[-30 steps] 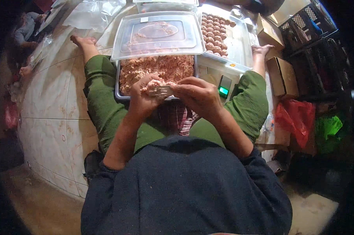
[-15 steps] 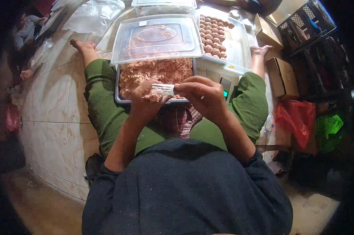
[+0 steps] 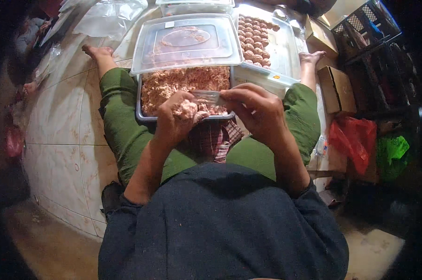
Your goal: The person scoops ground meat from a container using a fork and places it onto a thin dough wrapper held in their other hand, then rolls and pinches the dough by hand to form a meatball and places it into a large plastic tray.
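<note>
A lump of minced meat [image 3: 188,110] is cupped in the curled fingers of the left hand [image 3: 176,122], above the near edge of the metal tray [image 3: 145,116] of mince. A spoon [image 3: 210,97] is gripped by the right hand [image 3: 257,112], touching the lump. Formed balls [image 3: 254,39] are seen far right.

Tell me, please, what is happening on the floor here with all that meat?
A person sits on the tiled floor with a metal tray of minced meat between their legs. The left hand cups a lump of mince, and the right hand holds a small clear plastic piece against it. A clear lid lies over the far part of the tray. To the right, a clear container already holds rows of meatballs.
</note>
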Demonstrator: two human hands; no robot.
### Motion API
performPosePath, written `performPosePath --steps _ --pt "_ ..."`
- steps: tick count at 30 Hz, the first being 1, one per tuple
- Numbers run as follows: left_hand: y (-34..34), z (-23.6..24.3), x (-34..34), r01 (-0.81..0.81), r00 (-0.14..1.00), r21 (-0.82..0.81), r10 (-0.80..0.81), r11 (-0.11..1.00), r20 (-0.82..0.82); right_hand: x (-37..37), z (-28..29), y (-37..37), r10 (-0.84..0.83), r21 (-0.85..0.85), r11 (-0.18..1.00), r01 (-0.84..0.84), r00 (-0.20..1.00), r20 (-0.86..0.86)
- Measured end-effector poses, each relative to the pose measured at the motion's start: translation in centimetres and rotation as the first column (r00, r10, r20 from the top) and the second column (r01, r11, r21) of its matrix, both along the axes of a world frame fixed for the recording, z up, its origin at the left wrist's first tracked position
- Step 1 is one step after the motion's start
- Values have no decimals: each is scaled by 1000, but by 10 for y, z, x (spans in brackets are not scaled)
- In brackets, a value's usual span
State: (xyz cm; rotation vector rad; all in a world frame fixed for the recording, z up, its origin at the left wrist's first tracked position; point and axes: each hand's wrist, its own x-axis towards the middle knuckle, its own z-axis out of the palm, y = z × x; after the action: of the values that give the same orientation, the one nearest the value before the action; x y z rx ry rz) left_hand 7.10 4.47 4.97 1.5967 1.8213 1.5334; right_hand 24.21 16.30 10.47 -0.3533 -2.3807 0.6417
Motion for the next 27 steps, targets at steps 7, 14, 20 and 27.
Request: performPosePath --steps 7,14,20,27 --pt "-5 0 1 21 967 -43 -9 999 256 1 -51 -7 -70 -736 676 27 997 -27" --pt "-8 -14 -18 136 989 57 -139 989 50 -13 -58 -23 149 -221 957 -188 972 -183" --pt "-12 -1 -6 184 895 -40 -150 982 420 -12 -52 -19 253 -53 963 -265 952 -172" --pt "-9 -7 -9 52 962 -31 -42 998 271 -17 -35 -15 179 -132 967 -219 948 -262"
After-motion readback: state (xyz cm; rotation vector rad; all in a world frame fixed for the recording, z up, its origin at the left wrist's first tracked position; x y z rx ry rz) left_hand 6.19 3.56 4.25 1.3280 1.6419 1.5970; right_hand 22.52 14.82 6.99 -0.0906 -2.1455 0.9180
